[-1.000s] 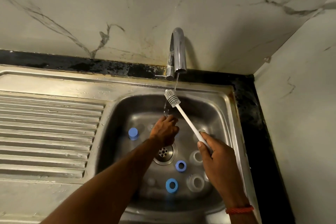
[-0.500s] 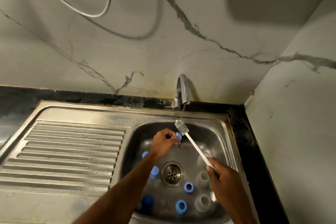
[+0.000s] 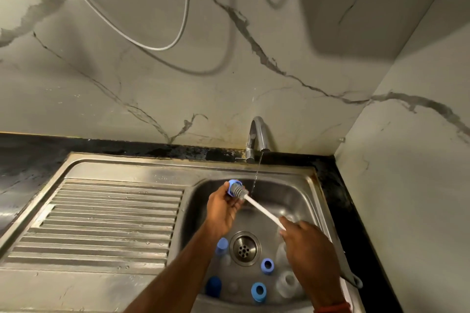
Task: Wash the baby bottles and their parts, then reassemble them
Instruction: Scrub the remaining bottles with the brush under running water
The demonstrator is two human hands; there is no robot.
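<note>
Moved into the blue ring (image 3: 231, 186) pinched in the left hand (image 3: 221, 207), the brush (image 3: 259, 208) clamped in the right hand (image 3: 309, 244) is best twisted slowly under the water (image 3: 256, 173).

One wide-angle view from the person's head, looking forward and down at a steel sink (image 3: 152, 168) close below, the marble wall (image 3: 305, 79) filling the upper half.

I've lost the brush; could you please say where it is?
Head view, over the sink: the right hand holds the brush, its head at the blue part gripped by the left hand, left of the stream.
</note>
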